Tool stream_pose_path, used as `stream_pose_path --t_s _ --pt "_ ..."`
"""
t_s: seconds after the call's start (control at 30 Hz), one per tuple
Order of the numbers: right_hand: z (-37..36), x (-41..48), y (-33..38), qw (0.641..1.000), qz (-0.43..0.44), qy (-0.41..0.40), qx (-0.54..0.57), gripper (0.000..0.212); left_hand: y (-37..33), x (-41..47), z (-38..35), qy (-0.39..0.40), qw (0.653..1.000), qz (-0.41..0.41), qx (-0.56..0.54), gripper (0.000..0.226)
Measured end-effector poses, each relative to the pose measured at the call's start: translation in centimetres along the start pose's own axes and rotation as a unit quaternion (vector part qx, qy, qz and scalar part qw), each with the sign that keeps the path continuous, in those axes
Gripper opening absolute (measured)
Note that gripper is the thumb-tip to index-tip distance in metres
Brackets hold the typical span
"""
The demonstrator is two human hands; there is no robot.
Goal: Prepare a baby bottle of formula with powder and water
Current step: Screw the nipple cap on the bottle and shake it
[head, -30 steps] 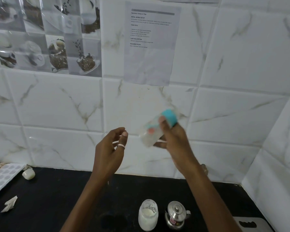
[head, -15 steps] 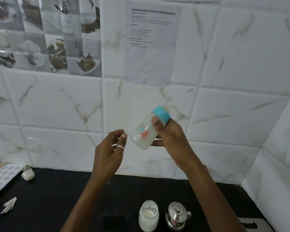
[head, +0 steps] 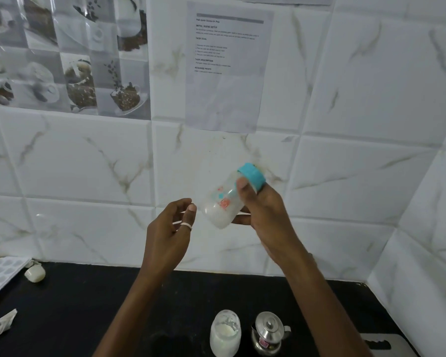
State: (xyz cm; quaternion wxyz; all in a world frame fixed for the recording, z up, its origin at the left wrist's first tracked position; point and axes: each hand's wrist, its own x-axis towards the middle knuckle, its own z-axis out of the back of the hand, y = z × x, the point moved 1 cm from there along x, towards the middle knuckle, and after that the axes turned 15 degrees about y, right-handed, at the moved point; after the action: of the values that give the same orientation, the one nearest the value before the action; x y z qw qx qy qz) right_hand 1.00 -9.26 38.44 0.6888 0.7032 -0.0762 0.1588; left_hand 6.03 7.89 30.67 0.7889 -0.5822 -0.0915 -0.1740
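Note:
A clear baby bottle [head: 223, 202] with a teal cap and coloured prints is raised in front of the tiled wall, tilted with its base down-left; milky liquid shows inside. My right hand [head: 262, 210] is wrapped around its upper part near the cap. My left hand [head: 169, 228] hovers just left of the bottle's base, fingers loosely curled and apart, a ring on one finger, holding nothing. On the black counter below stand a glass jar of white powder [head: 225, 333] and a small steel kettle [head: 268, 333].
The black counter [head: 88, 305] meets white marble-look tiles; a printed sheet [head: 227, 65] is taped to the wall. At the far left lie a patterned tray [head: 0, 274], a small white object [head: 35, 273] and a crumpled paper scrap [head: 4, 322]. A grey board [head: 386, 343] sits at bottom right.
The bottle in my right hand has swung back and forth, tilting up-left and then settling slightly lower. My left hand has stayed close beside it, barely moving.

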Motion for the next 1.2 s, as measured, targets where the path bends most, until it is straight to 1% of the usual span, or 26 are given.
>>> stream_pose_path --t_s 0.03,0.07,0.13,0.17,0.23,0.3,0.4,0.43,0.47,0.5,0.57,0.63,0.67,0.7,0.73,0.77,0.83,0.87,0.9,0.93,1.0,1.07,1.1,1.13,1.17,1.2 --pt "0.5 0.1 0.4 0.999 0.015 -0.013 0.027 0.049 -0.1 0.0 0.0 0.000 1.000 0.000 -0.001 0.031" --pt "1.1 0.3 1.0 0.996 0.035 -0.034 0.079 0.050 -0.2 -0.1 0.0 -0.001 1.000 0.001 -0.005 0.030" --pt "2.8 0.7 2.2 0.971 0.096 -0.098 0.194 0.058 -0.3 -0.2 0.1 -0.001 1.000 0.001 -0.011 0.029" --pt "3.5 0.9 2.7 0.956 0.126 -0.128 0.230 0.057 -0.3 -0.3 0.2 -0.003 1.000 0.001 -0.012 0.028" --pt "3.9 1.0 3.3 0.941 0.156 -0.156 0.258 0.047 -0.4 -0.3 0.3 -0.004 1.000 0.003 -0.014 0.027" --pt "2.9 0.8 3.1 0.955 0.136 -0.134 0.228 0.045 -0.4 -0.2 0.3 -0.004 1.000 0.004 -0.013 0.028" --pt "0.4 -0.1 1.5 0.996 0.041 -0.026 0.074 0.051 -0.5 0.0 0.0 0.001 1.000 0.000 -0.001 0.029" --pt "-0.1 -0.3 0.9 1.000 0.016 0.004 0.019 0.052 -0.6 0.0 -0.1 0.005 1.000 -0.002 0.003 0.029" --pt "-0.3 -0.3 0.5 1.000 0.004 0.014 -0.013 0.051 -0.6 0.0 -0.1 0.009 1.000 -0.003 0.005 0.029" --pt "-0.1 -0.3 0.5 1.000 0.011 0.009 -0.013 0.049 -0.7 0.0 -0.1 0.009 1.000 -0.003 0.005 0.030" --pt "0.8 0.1 1.1 0.994 0.050 -0.032 0.094 0.049 -0.7 -0.2 0.0 0.004 1.000 0.001 -0.005 0.030" --pt "2.0 0.8 1.7 0.968 0.100 -0.103 0.205 0.054 -0.7 -0.3 0.2 0.000 1.000 0.005 -0.010 0.029" --pt "2.3 1.0 1.7 0.956 0.116 -0.132 0.235 0.052 -0.7 -0.3 0.4 -0.002 1.000 0.005 -0.010 0.029" --pt "2.2 1.2 1.5 0.952 0.120 -0.143 0.241 0.049 -0.7 -0.4 0.5 -0.005 1.000 0.005 -0.011 0.028" --pt "1.9 1.2 1.2 0.958 0.107 -0.139 0.225 0.048 -0.7 -0.4 0.5 -0.007 1.000 0.005 -0.011 0.028" --pt "1.4 1.2 0.7 0.972 0.079 -0.119 0.189 0.047 -0.8 -0.3 0.6 -0.008 1.000 0.005 -0.011 0.028" --pt "0.0 0.7 -0.3 0.996 0.003 -0.042 0.077 0.049 -0.9 -0.2 0.6 -0.005 1.000 0.003 -0.004 0.029" --pt "-0.3 0.6 -0.8 0.999 -0.023 -0.012 0.023 0.053 -1.0 -0.1 0.5 -0.002 1.000 0.001 0.002 0.028" --pt "-0.5 0.5 -1.2 0.999 -0.032 0.000 -0.004 0.058 -1.1 0.0 0.5 0.001 1.000 0.000 0.005 0.028" --pt "-0.2 0.6 -1.3 1.000 -0.025 -0.005 -0.002 0.060 -1.2 0.0 0.6 0.001 1.000 -0.001 0.006 0.028" --pt "0.9 1.0 -0.7 0.994 0.018 -0.042 0.097 0.057 -1.3 0.0 0.7 -0.002 1.000 -0.001 -0.001 0.028" --pt "2.2 1.9 0.1 0.970 0.066 -0.104 0.208 0.059 -1.5 0.0 1.0 -0.003 1.000 -0.001 -0.008 0.028" --pt "2.6 2.3 0.4 0.957 0.085 -0.135 0.241 0.059 -1.6 0.0 1.1 -0.003 1.000 -0.001 -0.010 0.030" --pt "2.6 2.8 0.5 0.950 0.098 -0.153 0.252 0.056 -1.7 0.1 1.2 -0.005 1.000 -0.002 -0.011 0.031" --pt "2.2 3.0 0.5 0.952 0.099 -0.155 0.243 0.054 -1.8 0.2 1.3 -0.006 1.000 -0.004 -0.010 0.032" --pt "1.6 3.0 0.3 0.964 0.082 -0.138 0.211 0.052 -1.9 0.4 1.3 -0.009 1.000 -0.006 -0.008 0.033"
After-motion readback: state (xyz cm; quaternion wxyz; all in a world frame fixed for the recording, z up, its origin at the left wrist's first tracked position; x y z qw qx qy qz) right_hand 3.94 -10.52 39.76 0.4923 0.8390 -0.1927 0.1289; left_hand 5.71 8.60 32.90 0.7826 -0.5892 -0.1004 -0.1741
